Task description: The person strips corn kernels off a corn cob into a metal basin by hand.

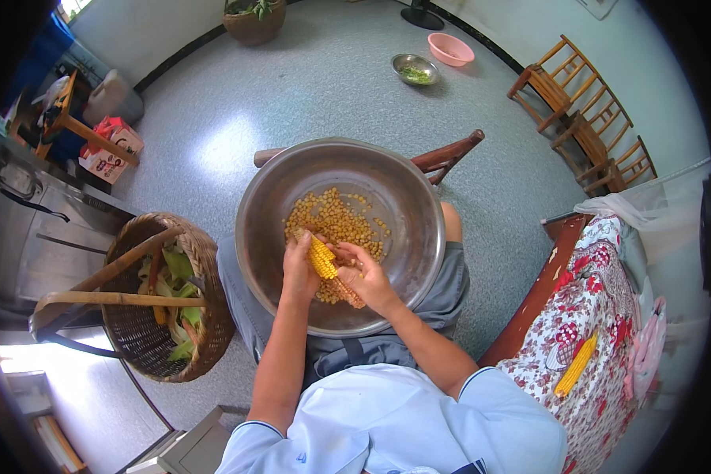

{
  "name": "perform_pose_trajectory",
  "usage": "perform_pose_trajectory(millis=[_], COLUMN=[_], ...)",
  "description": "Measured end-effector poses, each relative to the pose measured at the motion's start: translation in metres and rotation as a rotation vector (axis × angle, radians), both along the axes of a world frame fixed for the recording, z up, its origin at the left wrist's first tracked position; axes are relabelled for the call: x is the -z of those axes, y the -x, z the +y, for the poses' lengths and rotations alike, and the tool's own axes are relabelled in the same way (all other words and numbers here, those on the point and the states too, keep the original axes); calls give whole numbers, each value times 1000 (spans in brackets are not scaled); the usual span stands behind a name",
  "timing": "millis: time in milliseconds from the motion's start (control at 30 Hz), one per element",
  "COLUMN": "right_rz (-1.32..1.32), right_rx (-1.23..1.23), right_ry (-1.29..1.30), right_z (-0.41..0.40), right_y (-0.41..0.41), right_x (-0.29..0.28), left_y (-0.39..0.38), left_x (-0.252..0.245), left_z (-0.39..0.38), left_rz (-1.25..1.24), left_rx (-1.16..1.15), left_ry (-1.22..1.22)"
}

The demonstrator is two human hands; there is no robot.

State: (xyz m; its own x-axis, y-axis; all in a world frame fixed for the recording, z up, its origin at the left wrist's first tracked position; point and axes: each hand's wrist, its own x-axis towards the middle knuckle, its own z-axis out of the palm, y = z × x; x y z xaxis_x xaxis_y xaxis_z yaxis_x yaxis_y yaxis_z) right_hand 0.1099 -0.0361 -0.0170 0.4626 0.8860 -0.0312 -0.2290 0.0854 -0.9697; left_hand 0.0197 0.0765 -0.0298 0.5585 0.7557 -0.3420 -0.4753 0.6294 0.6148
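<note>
A wide steel basin [412, 237] rests across the person's lap, with loose yellow corn kernels [338, 216] spread over its bottom. My left hand [299, 269] grips a partly shelled corn cob [322, 258] above the basin. Kernels still cover its upper part, while its lower right end shows bare, pinkish core. My right hand [370, 281] lies against that lower end, its thumb and fingers on the cob at the edge of the remaining kernels. Part of the cob is hidden behind the right hand.
At the left stands a woven basket [210, 349] with wooden handles, holding corn husks [178, 263]. A whole corn cob [576, 365] lies on the floral cloth [592, 302] at the right. Further off are a steel bowl [400, 62] of greens, a pink basin [450, 50] and wooden chairs [554, 89].
</note>
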Motion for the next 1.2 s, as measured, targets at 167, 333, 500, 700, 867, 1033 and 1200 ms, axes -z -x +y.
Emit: perform_pose_trajectory(millis=[167, 333, 500, 700, 867, 1033, 1200], right_rz=[-122, -479, -454, -423, -452, -514, -299], right_rx=[-163, -69, -48, -63, -24, 66, 37], right_ry=[316, 299, 318, 353, 343, 365, 400], right_z=[-5, -9, -10, -10, -9, -8, -8], right_y=[1, 7, 3, 2, 2, -4, -5], right_x=[1, -1, 1, 2, 8, 30, 26], left_y=[-3, -5, -5, -5, -6, -8, -7], left_x=[7, 7, 7, 9, 7, 5, 4], left_z=[-5, -6, -7, -8, -9, -11, -10], left_rz=[-11, 31, 43, 45, 52, 34, 50], left_rx=[72, 94, 110, 99, 109, 120, 105], left_ry=[-25, -33, -58, -53, -59, -88, -97])
